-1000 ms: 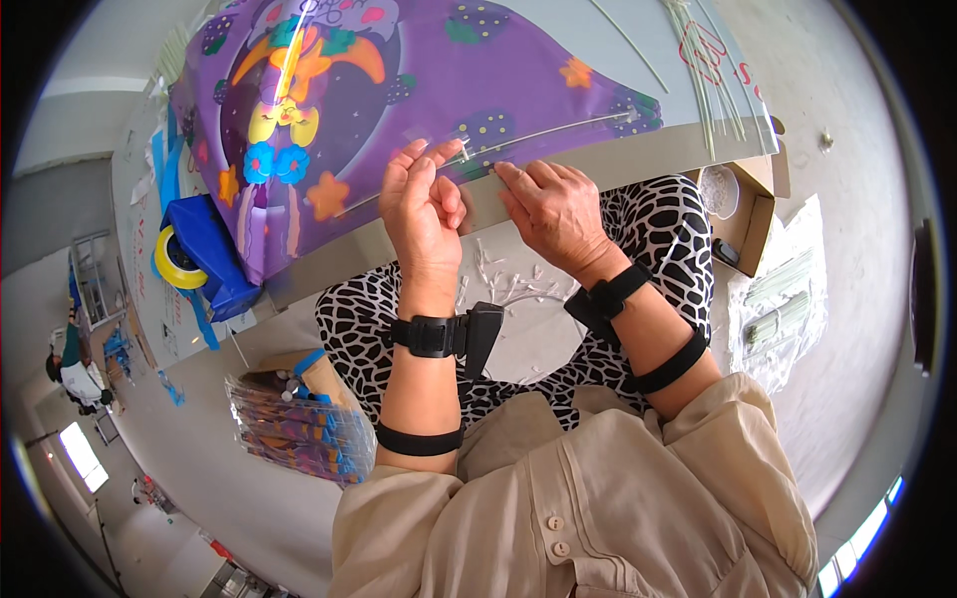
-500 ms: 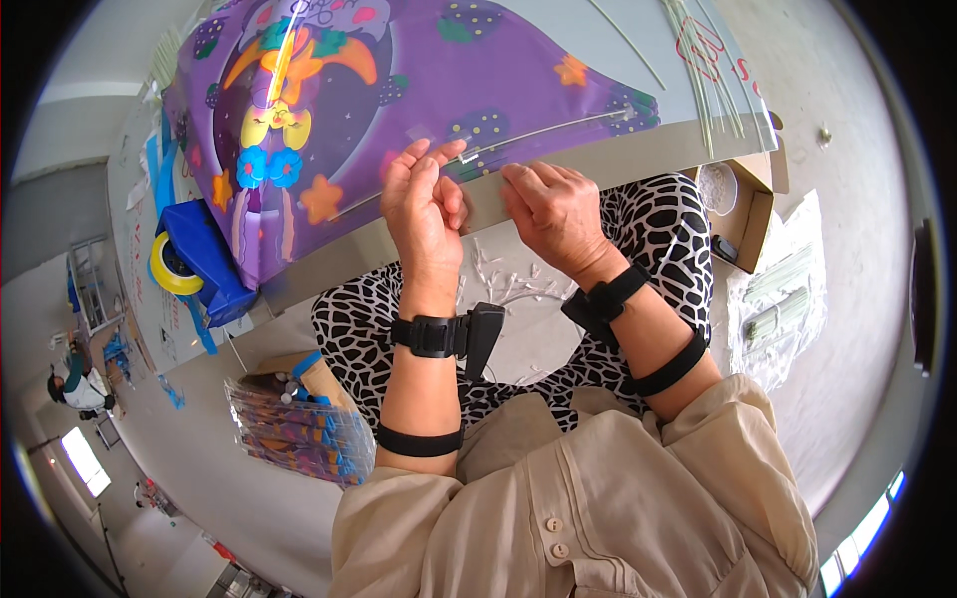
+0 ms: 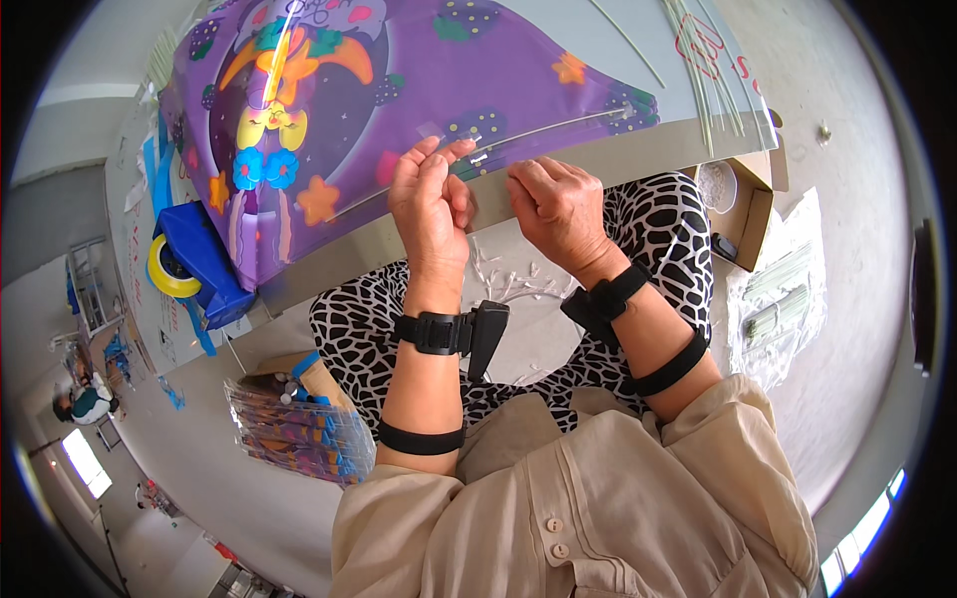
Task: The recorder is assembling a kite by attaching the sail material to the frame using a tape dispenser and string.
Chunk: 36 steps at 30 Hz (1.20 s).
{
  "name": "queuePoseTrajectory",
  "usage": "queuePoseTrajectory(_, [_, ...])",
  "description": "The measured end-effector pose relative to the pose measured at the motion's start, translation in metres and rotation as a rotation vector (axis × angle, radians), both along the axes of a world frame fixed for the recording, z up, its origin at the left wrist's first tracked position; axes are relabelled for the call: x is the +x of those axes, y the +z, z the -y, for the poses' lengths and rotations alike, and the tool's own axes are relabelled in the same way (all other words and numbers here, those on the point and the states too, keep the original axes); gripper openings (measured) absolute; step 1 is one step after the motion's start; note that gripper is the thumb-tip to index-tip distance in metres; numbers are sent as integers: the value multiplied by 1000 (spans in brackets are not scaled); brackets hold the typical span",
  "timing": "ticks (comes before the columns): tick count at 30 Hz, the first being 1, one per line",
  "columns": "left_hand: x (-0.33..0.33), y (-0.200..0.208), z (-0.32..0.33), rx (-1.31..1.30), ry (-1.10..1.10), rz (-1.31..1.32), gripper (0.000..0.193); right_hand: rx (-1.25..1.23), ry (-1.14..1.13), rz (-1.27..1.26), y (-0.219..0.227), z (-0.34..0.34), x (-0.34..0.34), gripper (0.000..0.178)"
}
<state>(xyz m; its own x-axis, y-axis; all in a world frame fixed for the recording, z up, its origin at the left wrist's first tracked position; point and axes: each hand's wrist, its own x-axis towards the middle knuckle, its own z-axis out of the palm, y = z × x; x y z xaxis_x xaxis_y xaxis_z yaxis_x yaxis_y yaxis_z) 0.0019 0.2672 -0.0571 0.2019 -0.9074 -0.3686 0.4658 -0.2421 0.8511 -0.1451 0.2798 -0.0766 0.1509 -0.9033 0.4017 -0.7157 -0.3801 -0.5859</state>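
Note:
A shiny purple kite with cartoon prints lies on the board in front of me. Along its near edge runs a thin pale rod, with a small clear-and-white fitting near its middle. My left hand is over this edge, palm turned up and lower fingers curled. At its raised fingertips shows a glinting bit of clear tape, apparently held there. My right hand is closed at the board's near edge, right of the fitting; whatever its fingers hold is hidden.
A blue tape dispenser with a yellow roll stands left. Thin rods lie on the board's right. An open carton and bagged rods are on the right; packed printed sheets lie lower left. White bits lie between my legs.
My left hand has shifted slightly right, and clear tape now shows at its fingertips. My right hand has moved a little right. A distant person at far left has bent lower.

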Motion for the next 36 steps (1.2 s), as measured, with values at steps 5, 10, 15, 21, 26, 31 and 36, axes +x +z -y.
queuePoseTrajectory(5, [-1, 1, 0, 6, -4, 20, 21, 8, -2, -1, 0, 1, 0, 5])
queuePoseTrajectory(10, [-2, -1, 0, 1, -3, 40, 19, -21, 10, 17, 0, 2, 1, 7])
queuePoseTrajectory(15, [-4, -1, -1, 14, 3, 61, 19, -55, 38, 23, 1, 5, 1, 13])
queuePoseTrajectory(21, [-6, 0, -1, 19, 20, 51, 19, -72, 67, 22, 0, 6, 5, 23])
queuePoseTrajectory(26, [-5, 2, 0, 22, 29, 35, 20, -40, 39, -6, 1, 6, 5, 29])
queuePoseTrajectory(31, [-3, 0, -3, -5, -26, 52, 24, 9, 64, -95, -2, 7, 5, 32])
queuePoseTrajectory(36, [-3, 3, -4, -14, -43, 9, 24, 2, 60, -100, -3, 7, 5, 32])
